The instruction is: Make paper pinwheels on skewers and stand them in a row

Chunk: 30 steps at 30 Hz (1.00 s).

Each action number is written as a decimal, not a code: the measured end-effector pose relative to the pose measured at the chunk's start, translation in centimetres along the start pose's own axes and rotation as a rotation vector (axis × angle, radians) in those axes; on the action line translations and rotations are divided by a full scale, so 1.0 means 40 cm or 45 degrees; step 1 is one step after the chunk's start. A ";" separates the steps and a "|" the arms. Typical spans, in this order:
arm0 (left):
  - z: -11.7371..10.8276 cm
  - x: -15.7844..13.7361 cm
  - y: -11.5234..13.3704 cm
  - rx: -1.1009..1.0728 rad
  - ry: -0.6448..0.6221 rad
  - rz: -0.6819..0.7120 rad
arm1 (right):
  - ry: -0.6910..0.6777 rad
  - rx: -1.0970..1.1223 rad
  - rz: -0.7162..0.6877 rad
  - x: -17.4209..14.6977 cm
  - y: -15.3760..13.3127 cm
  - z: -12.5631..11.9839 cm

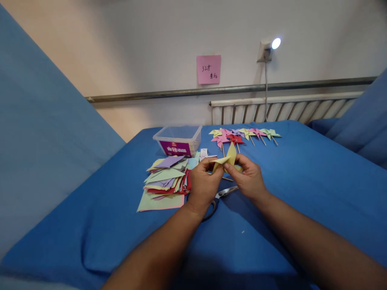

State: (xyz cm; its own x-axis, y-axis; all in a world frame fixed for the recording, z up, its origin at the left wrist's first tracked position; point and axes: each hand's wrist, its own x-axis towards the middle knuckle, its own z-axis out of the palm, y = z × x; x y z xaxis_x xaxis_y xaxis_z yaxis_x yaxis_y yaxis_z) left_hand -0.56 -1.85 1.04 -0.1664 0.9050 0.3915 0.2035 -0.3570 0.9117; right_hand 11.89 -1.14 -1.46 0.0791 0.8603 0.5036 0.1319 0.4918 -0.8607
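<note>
Between my two hands is a yellow paper pinwheel with its blades folded toward the middle. My left hand pinches it from the left, fingers closed on the paper. From the right, my right hand grips it, thumb near its centre. Under my hands lie scissors with dark handles, partly hidden by my left hand, and a thin wooden stick. Just left of my left hand rises a stack of coloured paper pieces in green, purple, yellow and red.
Behind the stack stands a clear plastic box with a purple label. Several finished pinwheels on sticks lie at the back right. A small white box sits beyond my hands. Blue cloth covers the table; a radiator runs along the wall.
</note>
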 end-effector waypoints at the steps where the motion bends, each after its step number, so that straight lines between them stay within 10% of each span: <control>1: -0.001 -0.001 0.003 0.019 0.003 0.008 | 0.001 -0.003 -0.001 0.000 0.000 0.000; 30: -0.006 -0.001 0.004 0.149 -0.003 0.064 | 0.022 -0.041 0.026 0.002 0.004 -0.003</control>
State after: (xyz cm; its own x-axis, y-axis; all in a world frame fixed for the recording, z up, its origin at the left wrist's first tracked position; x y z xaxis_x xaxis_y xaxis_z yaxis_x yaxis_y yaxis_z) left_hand -0.74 -2.01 1.20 -0.1510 0.8871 0.4362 0.3229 -0.3728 0.8699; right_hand 12.05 -1.01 -1.54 0.0993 0.8673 0.4877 0.1618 0.4696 -0.8680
